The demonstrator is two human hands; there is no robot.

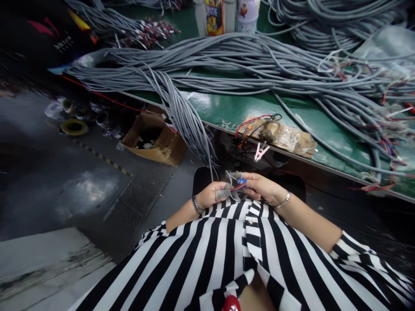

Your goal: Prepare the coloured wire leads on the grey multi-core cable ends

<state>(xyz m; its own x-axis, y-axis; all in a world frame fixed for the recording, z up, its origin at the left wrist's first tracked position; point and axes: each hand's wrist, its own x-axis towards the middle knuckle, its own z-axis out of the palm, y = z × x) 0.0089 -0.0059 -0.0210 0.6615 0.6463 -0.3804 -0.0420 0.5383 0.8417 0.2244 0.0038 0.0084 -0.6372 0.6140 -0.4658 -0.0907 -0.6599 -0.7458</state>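
My left hand [212, 194] is closed around the end of a grey cable [223, 193] held in my lap, just below the green table's edge. My right hand [259, 186] pinches the thin coloured wires [239, 183] that fan out of that cable end; red, blue and white strands show between the fingertips. Some fingers wear tape or covers. The two hands touch each other above my black-and-white striped top. A thin grey strand [211, 166] rises from my hands toward the bundle hanging off the table.
A green table [227, 110] carries large bundles of grey cables [246, 56], one [188, 121] drooping over the edge. A taped brown fixture with red and black leads [279, 134] sits at the table edge. Bottles [227, 15] stand at the back. An open cardboard box [152, 138] lies on the floor.
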